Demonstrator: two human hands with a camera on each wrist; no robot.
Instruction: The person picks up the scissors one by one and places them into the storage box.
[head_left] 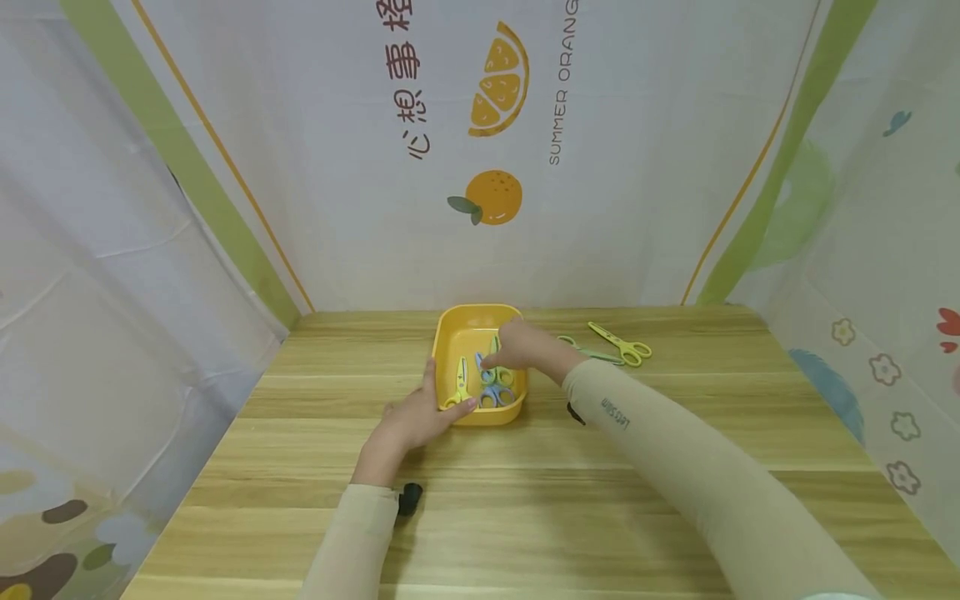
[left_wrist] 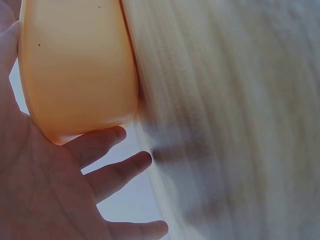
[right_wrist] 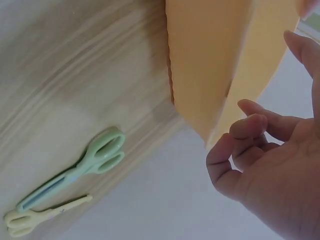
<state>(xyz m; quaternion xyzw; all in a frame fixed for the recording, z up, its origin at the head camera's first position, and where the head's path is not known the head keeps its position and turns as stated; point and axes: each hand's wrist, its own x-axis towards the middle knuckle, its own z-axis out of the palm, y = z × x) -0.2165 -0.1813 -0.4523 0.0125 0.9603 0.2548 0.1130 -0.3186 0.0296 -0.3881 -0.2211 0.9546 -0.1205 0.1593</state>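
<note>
Inside yellow tray [head_left: 450,333] | right hand [head_left: 517,348] grip pinching scissors [head_left: 491,360] | left hand [head_left: 416,421] spread on rim

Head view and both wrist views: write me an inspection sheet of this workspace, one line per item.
Surface: wooden table, pale striped grain.
Job's things: yellow tray at the table's middle holding several small scissors; exact count unclear.
Clutter: green scissors and yellow scissors lying flat on the table, right of the tray.
Grips: left hand rests against the tray's near left corner, fingers straight; right hand reaches into the tray, fingers curled, contact with scissors unclear.
Cables: nothing seen.
Surroundings: printed cloth walls with orange fruit pictures on three sides.
</note>
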